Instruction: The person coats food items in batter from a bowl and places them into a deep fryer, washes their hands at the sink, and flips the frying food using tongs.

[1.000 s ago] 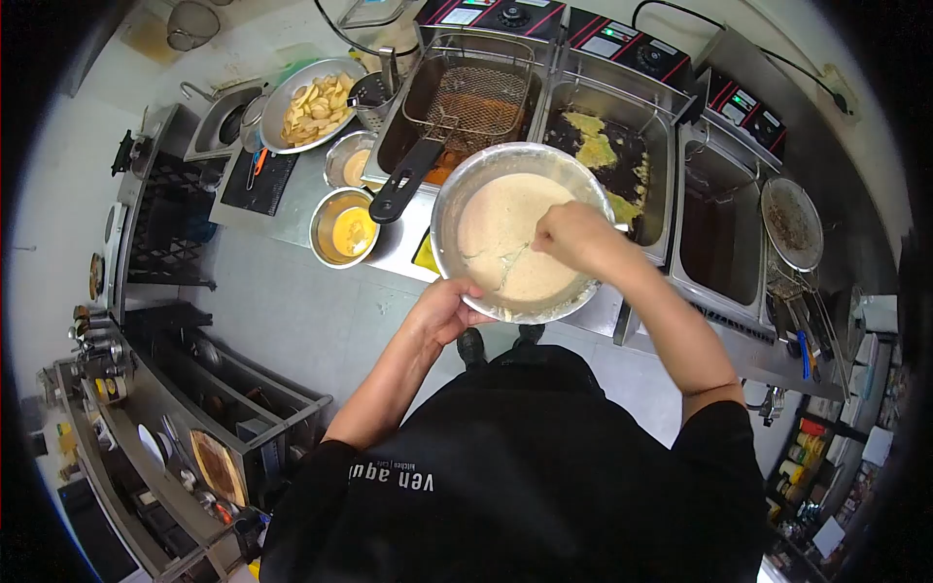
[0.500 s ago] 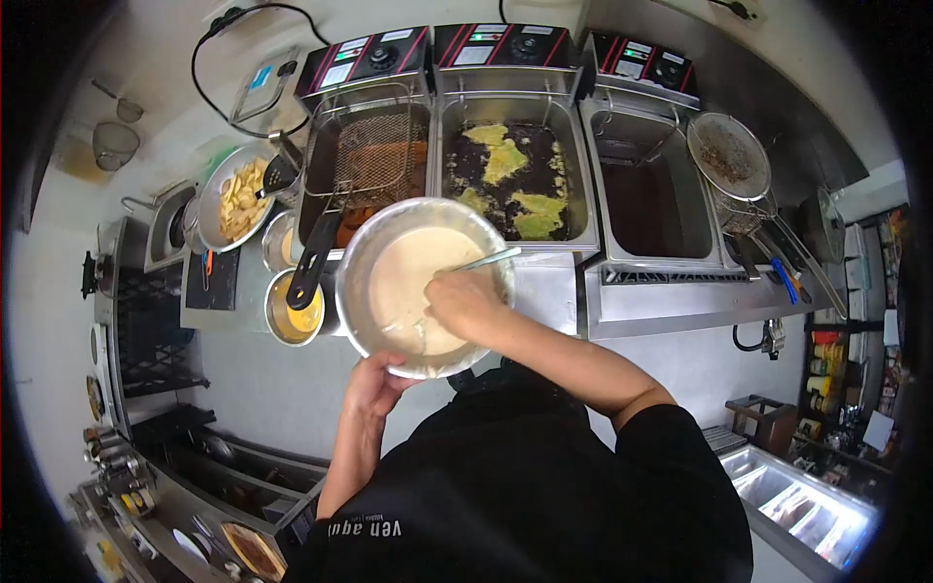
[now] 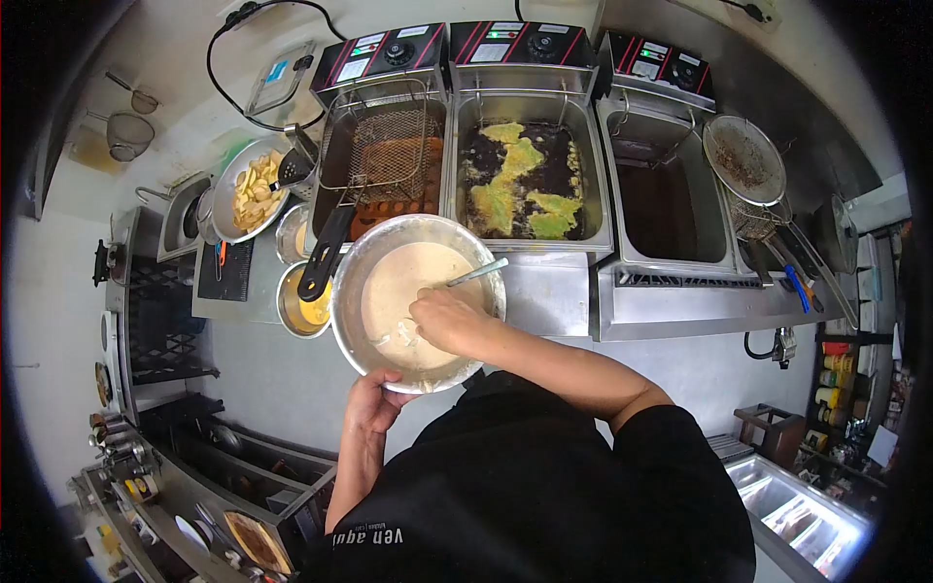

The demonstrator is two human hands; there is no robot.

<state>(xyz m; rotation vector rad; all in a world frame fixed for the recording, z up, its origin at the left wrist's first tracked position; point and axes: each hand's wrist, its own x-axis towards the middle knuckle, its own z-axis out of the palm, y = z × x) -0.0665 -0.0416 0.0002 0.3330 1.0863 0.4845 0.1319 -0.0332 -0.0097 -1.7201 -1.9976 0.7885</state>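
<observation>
A round metal bowl [image 3: 350,325] holds pale, creamy batter [image 3: 398,282]. My left hand [image 3: 377,400] grips the bowl's near-left rim, thumb on top. Over the batter, my right hand [image 3: 442,321] is closed round a utensil [image 3: 478,272], whose handle sticks out toward the upper right. Pale, stringy bits lie in the batter just left of my right fingers; the utensil's lower end is hard to make out. Beyond the bowl, the middle fryer [image 3: 604,219] holds dark oil with several yellow-green battered pieces [image 3: 554,214] floating in it.
The left fryer [image 3: 330,126] holds a wire basket [image 3: 389,146] whose black handle [image 3: 326,253] reaches beside the bowl. Further left are a bowl of sliced food [image 3: 257,194] and a bowl of yellow liquid [image 3: 313,309]. At right stand a third fryer [image 3: 671,214] and a round strainer [image 3: 743,160].
The view has swung toward the fryers, then shifted slightly. My right hand has moved within the bowl, with the utensil handle now showing above it. My left hand still holds the rim.
</observation>
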